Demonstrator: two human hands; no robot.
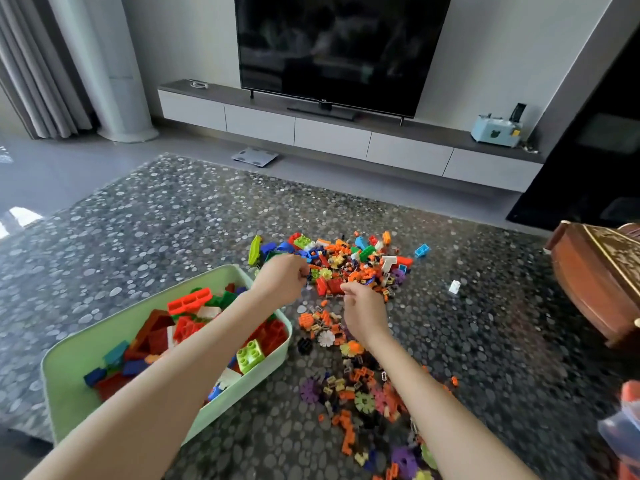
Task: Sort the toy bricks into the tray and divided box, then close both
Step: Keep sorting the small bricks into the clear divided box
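- The left hand (pixel 282 278) is stretched over the far right corner of the green tray (pixel 74 362), with its knuckles at the near left edge of the big brick pile (pixel 349 261). Its fingers are curled tight into the palm. Whether a brick sits inside them cannot be told.
- The right hand (pixel 363 311) hangs just near of the same pile, thumb and fingers bent inward towards the red and orange pieces at the pile's near edge. The gap between them is narrow, and it is unclear whether they pinch anything.
- The two hands are close together but apart, and the pile lies just far of both.
- The tray sits on the pebble-patterned rug (pixel 166 216) at the near left. It is open and holds large red, green, blue and white bricks.
- A trail of small pieces (pixel 349 382) runs under the right forearm towards the near edge.
- A lone white brick (pixel 454 286) and a lone blue brick (pixel 421 250) lie to the right of the pile.
- A carved wooden chest (pixel 595 275) stands at the far right.
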